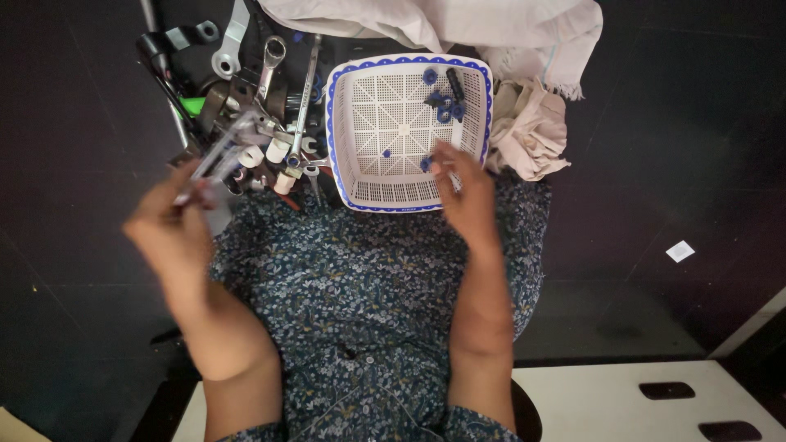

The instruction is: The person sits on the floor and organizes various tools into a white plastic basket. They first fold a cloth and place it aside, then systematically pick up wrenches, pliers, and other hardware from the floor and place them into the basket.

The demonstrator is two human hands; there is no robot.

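While two hands (pixel 168 225) (pixel 465 192) work, one basket (pixel 360 172) holds parts.

Lighting: dim surround, bright centre. Light falls from above onto the white basket (pixel 360 115) and the pale cloth (pixel 458 24), both close to overexposed, with little texture in the cloth folds. Floor (pixel 679 123): near black, detail lost. Glare: small highlights on the metal wrenches (pixel 270 65). Shadows: soft, short, no hard edges. Blur: left hand (pixel 168 225) and the clear object it holds smeared by motion; right hand (pixel 467 192) slightly soft. Focus: patterned fabric in the middle reasonably sharp. Distortion: mild wide-angle stretch toward the corners.
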